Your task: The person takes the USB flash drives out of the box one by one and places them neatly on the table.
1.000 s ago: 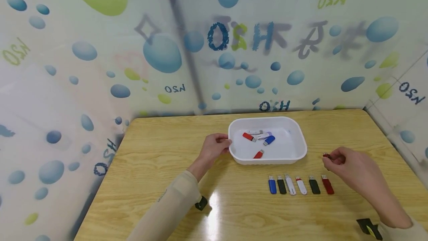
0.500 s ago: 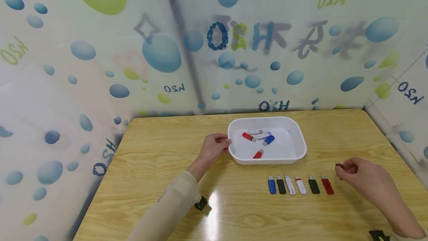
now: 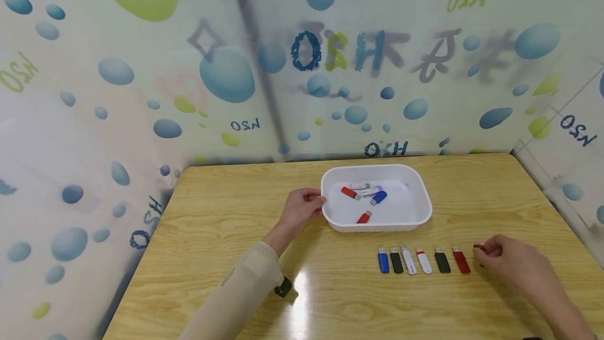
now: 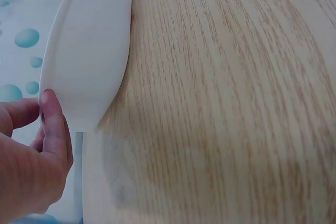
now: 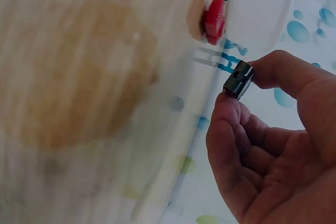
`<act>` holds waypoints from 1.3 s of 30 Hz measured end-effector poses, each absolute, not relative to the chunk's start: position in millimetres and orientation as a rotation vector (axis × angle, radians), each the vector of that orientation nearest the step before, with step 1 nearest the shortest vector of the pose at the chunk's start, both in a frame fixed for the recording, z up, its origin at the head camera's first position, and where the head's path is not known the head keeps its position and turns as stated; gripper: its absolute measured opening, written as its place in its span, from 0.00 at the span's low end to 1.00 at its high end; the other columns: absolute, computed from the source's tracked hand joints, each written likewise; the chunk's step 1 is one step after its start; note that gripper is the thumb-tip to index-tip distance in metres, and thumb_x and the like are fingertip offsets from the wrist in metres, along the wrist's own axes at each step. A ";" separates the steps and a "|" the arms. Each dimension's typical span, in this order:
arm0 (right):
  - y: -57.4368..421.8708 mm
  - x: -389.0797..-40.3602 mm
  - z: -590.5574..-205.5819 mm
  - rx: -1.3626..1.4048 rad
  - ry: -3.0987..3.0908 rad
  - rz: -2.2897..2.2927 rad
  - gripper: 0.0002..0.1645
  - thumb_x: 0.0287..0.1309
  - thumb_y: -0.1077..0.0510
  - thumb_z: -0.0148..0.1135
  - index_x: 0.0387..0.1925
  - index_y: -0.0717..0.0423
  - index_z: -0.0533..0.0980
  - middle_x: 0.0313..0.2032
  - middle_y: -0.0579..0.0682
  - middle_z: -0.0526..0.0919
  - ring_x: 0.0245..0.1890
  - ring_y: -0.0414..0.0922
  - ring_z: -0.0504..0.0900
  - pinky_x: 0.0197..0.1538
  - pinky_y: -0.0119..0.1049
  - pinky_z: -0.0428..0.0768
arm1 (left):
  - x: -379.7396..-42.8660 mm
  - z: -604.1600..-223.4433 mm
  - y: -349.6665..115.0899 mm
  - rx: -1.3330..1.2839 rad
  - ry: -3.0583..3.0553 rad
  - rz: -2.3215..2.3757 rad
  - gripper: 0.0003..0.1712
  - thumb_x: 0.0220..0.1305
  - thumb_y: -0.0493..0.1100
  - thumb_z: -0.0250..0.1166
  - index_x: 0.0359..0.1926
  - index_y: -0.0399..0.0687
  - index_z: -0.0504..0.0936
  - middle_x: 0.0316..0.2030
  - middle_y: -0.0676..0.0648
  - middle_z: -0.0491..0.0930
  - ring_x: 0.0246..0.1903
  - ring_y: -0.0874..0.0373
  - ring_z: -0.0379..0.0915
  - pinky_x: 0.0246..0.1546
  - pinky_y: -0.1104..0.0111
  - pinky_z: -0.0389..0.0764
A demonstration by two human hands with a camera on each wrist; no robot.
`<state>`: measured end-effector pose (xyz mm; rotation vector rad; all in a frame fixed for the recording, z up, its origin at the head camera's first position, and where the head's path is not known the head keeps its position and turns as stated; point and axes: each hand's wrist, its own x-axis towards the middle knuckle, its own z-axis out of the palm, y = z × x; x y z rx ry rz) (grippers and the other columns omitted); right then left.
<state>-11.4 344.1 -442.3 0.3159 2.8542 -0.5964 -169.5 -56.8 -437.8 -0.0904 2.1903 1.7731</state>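
Observation:
My left hand (image 3: pixel 298 209) pinches the left rim of a white plastic tub (image 3: pixel 398 214), thumb and fingers on either side of its edge in the left wrist view. My right hand (image 3: pixel 519 264) holds a small dark USB stick (image 5: pixel 239 80) between thumb and fingertips, with much of it hidden in the head view. The fingertips are just right of a row of USB sticks on the table. From left to right lie a blue one (image 3: pixel 384 261), a black one (image 3: pixel 396 261), two white ones, another black one (image 3: pixel 442 260) and a dark red one (image 3: pixel 461 260).
Inside the tub lie a blue USB stick (image 3: pixel 379 198), a red USB stick (image 3: pixel 351 193), a second red one (image 3: pixel 364 218) and whitish ones (image 3: pixel 373 191). The wooden table (image 3: pixel 226 198) backs onto a patterned wall covering (image 3: pixel 283 119).
My right hand has moved right and then toward me, carrying the USB stick from beside the tub to the right end of the row. The left hand keeps its place on the tub.

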 end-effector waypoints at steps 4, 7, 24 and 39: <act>344.6 -11.0 -446.4 0.301 2.846 -0.601 0.29 0.58 0.38 0.58 0.36 0.62 0.80 0.29 0.47 0.81 0.27 0.44 0.75 0.29 0.42 0.74 | -169.7 -437.6 -57.2 -0.093 2.191 1.771 0.18 0.62 0.39 0.65 0.51 0.34 0.79 0.38 0.41 0.80 0.32 0.53 0.77 0.40 0.62 0.83; 344.5 -10.7 -449.5 0.287 2.852 -0.593 0.27 0.58 0.39 0.58 0.34 0.60 0.80 0.28 0.46 0.81 0.26 0.43 0.74 0.28 0.41 0.73 | -169.7 -437.0 -57.1 -0.096 2.196 1.765 0.18 0.62 0.39 0.65 0.51 0.35 0.79 0.38 0.41 0.80 0.32 0.54 0.77 0.41 0.62 0.83; 337.0 -9.1 -457.4 0.225 2.916 -0.534 0.15 0.55 0.45 0.62 0.25 0.52 0.76 0.22 0.42 0.75 0.21 0.42 0.67 0.23 0.36 0.66 | -169.6 -437.9 -57.5 -0.095 2.196 1.764 0.19 0.62 0.39 0.65 0.52 0.34 0.79 0.38 0.41 0.80 0.30 0.55 0.77 0.43 0.59 0.82; 333.1 -11.4 -455.5 0.245 2.892 -0.488 0.18 0.57 0.43 0.60 0.23 0.52 0.74 0.20 0.45 0.70 0.21 0.44 0.66 0.23 0.36 0.63 | -171.0 -439.7 -57.8 -0.096 2.194 1.775 0.18 0.62 0.39 0.65 0.51 0.34 0.79 0.38 0.41 0.80 0.31 0.54 0.77 0.42 0.60 0.83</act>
